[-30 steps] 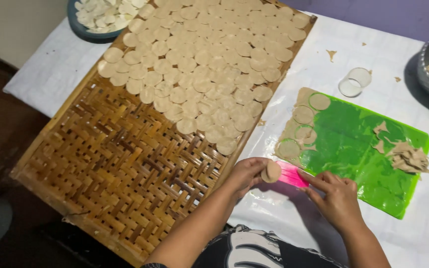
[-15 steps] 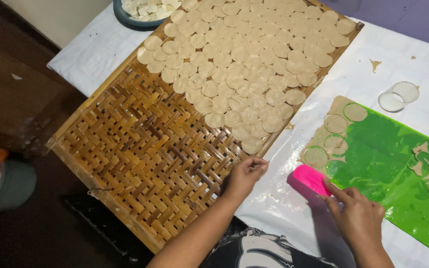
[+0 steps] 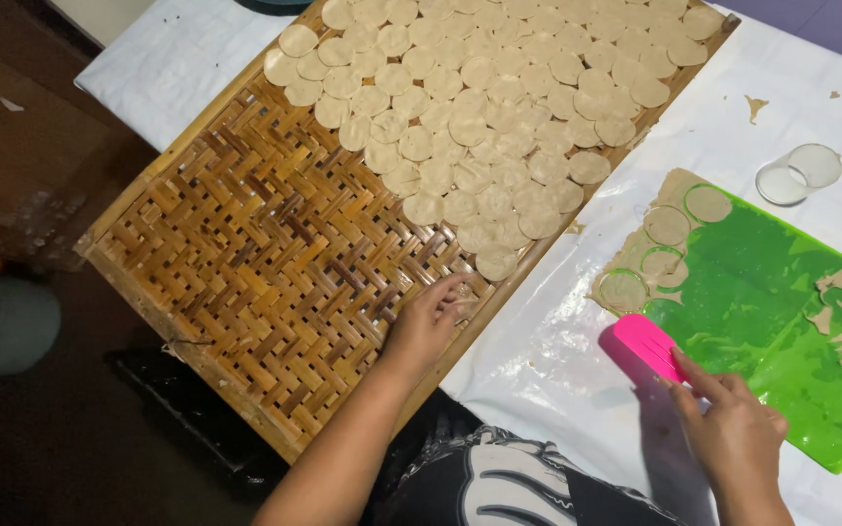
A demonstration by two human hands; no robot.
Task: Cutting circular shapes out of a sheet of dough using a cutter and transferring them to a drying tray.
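The left hand [image 3: 428, 323] rests on the woven bamboo tray [image 3: 246, 253], fingers bent down over a dough round [image 3: 462, 296] at the near edge of the rows of dough discs [image 3: 499, 88]; whether that grip actually pinches the round cannot be told. The right hand [image 3: 733, 429] grasps a pink scraper [image 3: 643, 345] at the edge of the green mat [image 3: 782, 321], just beside cut dough circles [image 3: 665, 226]. A clear round cutter [image 3: 797, 173] lies on the white-covered desk [image 3: 557, 360].
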